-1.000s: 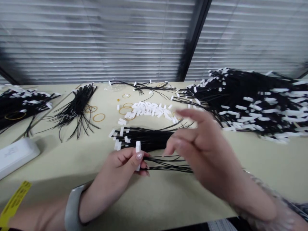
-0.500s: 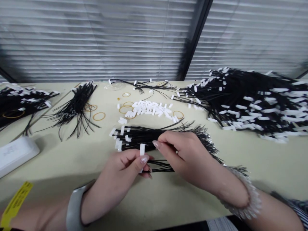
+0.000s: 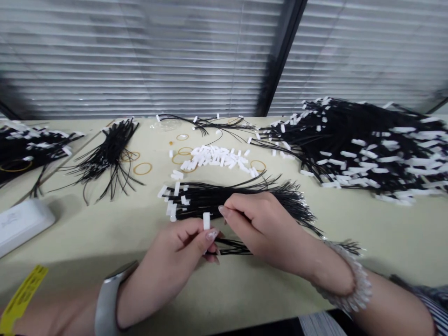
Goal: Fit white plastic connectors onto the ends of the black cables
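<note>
Pinched between the thumb and fingers of my left hand point(image 3: 175, 252) is a small white plastic connector housing point(image 3: 206, 221), standing upright. Several black wires point(image 3: 234, 247) run from under that hand to the right, below my right hand point(image 3: 268, 226). My right thumb and forefinger are pressed together just right of the housing's top; what they hold, if anything, is too small to make out. Behind both hands lies a thick bundle of black wires point(image 3: 206, 197), with white housings on its left ends and bare metal tips on its right.
Loose white housings point(image 3: 213, 157) are heaped beyond the bundle, with rubber bands point(image 3: 143, 168) around. A big pile of wires point(image 3: 371, 144) covers the right; smaller bunches point(image 3: 115, 144) lie left. A white device point(image 3: 24, 224) sits at the left edge. Blinds point(image 3: 140, 56) stand behind the table.
My right fingertips have moved slightly left and closer to the housing. The housing sits a little lower in the picture, still in my left hand.
</note>
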A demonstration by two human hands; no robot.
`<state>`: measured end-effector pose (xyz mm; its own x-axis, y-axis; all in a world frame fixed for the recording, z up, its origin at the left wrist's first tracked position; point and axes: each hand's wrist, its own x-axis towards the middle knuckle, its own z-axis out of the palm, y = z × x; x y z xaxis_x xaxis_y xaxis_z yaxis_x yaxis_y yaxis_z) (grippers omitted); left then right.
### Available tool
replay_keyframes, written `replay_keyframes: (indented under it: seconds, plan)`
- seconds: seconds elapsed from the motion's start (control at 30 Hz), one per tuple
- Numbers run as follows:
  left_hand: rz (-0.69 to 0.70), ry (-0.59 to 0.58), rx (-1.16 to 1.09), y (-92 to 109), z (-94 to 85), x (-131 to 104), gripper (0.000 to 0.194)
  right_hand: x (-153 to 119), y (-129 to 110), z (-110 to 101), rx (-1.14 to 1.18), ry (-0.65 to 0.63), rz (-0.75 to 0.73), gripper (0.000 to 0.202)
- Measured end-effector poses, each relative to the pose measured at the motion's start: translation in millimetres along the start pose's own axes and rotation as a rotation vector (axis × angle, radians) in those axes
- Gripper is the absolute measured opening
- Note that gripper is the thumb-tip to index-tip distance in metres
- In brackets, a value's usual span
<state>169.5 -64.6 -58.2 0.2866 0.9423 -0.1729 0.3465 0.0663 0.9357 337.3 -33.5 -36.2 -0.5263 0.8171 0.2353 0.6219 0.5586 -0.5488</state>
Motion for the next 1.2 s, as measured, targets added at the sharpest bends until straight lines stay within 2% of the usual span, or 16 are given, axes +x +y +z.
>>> replay_keyframes:
  seconds: [0.4,0.8,0.87,1.0,1.03,1.07,1.1,1.2]
  plan:
    - [0.031,0.026,0.137,0.9,1.7,-3.5,0.03,2.7,-0.7,-1.4,0.272,-0.108,0.172,0.026]
    - [0.038,-0.018,0.126,1.4,1.9,-3.3,0.03,0.8,1.2,3.4,0.167,-0.091,-0.005,0.023]
    - [0.019,0.013,0.084,1.9,1.4,-1.8,0.029,1.5,2.9,1.6,0.11,-0.025,-0.051,0.021]
    - [-0.055,0.131,-0.128,-0.5,-0.6,3.0,0.023,-0.4,5.9,-13.1,-0.108,0.34,-0.171,0.009]
    - [-0.065,0.155,-0.184,-2.5,-1.2,4.0,0.023,-2.0,6.1,-18.2,-0.136,0.377,-0.172,0.012]
    - [-0.067,0.171,-0.236,-4.9,-1.7,4.7,0.023,-3.9,6.3,-22.9,-0.147,0.352,-0.164,0.019]
    - [-0.062,0.179,-0.28,-7.6,-2.1,5.3,0.024,-5.7,6.5,-26.7,-0.149,0.274,-0.153,0.028]
    - [-0.044,0.192,-0.377,-14.9,-3.0,6.1,0.022,-8.9,8.0,-30.5,-0.202,-0.014,-0.138,0.038]
